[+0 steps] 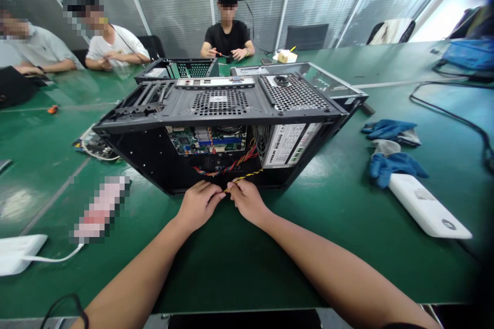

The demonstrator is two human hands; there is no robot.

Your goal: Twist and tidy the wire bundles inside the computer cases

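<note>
A black computer case [216, 114] lies on the green table with its open side facing me. Inside are a motherboard [193, 140] and a silver power supply [287, 145] with a white label. Red and multicoloured wires run between them. At the case's near lower edge, my left hand [198, 203] and my right hand [245, 198] are side by side, both with fingers pinched on a twisted yellow-and-black cable [249, 174]. That cable leads up to the right toward the power supply. Its end is hidden by my fingers.
Blue-and-grey gloves [399, 164] and a white power bank [428, 205] lie on the right. A blurred pink phone-like item [100, 208] with a white cord is on the left. Behind the case stands another open case [196, 68]; several people sit around the table [328, 257].
</note>
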